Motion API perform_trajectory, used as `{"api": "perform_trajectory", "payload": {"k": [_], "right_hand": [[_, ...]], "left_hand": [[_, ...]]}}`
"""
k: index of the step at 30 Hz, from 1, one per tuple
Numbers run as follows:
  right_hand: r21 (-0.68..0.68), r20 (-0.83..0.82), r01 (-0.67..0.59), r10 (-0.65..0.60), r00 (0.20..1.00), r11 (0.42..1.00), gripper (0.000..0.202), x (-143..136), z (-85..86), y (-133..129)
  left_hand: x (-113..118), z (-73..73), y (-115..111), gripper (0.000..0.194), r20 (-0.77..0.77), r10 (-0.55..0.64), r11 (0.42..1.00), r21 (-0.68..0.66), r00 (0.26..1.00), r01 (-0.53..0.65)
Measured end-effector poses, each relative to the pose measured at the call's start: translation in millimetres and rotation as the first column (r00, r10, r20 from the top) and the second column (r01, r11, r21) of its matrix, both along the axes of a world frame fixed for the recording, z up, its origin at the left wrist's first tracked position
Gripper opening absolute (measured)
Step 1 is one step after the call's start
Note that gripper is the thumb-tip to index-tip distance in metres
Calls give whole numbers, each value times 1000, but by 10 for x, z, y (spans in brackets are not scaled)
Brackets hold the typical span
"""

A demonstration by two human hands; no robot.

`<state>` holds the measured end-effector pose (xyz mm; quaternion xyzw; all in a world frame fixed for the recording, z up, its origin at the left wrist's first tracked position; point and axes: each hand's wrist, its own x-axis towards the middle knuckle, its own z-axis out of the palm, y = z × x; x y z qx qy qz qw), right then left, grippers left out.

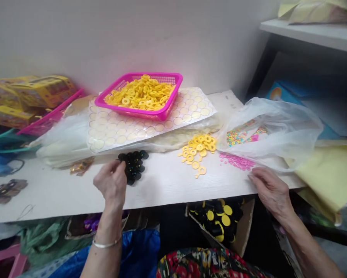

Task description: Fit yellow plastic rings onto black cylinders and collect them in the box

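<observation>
My left hand (111, 183) reaches into a small heap of black round pieces (134, 164) on the white table (167, 185), fingers pinched at the heap's left edge. Whether a piece is held I cannot tell. My right hand (270, 189) rests flat near the table's front edge, fingers apart, just below a scatter of tiny pink beads (238, 161). A loose pile of yellow rings (198, 148) lies between the two hands, further back.
A pink basket (161, 112) full of yellow rings stands on a sheet of round stickers (127, 129). A clear plastic bag (277, 131) holds coloured beads at right. A cardboard box (245, 227) of black-and-yellow assembled parts sits under the table. Yellow boxes (31, 92) are stacked far left.
</observation>
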<state>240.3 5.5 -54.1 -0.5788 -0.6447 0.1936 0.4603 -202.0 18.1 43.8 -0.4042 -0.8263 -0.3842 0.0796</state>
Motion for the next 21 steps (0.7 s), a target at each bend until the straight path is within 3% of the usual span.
{"api": "perform_trajectory", "payload": {"k": [3,6,11,16,21], "right_hand": [[23,17,-31,31,999,999,10,-65,-11,53],[22,62,-30,28,998,999,9,-106,-6,92],[-52,136,51,-44,990,997,13,-67,28,152],[-111,231,96,-68,971,989,14,11,-10,212],[-117,321,173,-128,938,978,10,-1,-64,243]], "left_hand": [[64,-296,-484,26,47,68,996,-63,997,-65],[99,-504,-653,30,-104,67,991,-107,992,-78],[98,-588,-456,43,-336,62,990,-102,940,-102],[170,-576,-264,35,-288,29,990,-123,957,-67],[27,-613,-253,35,-306,19,996,-72,952,-44]]}}
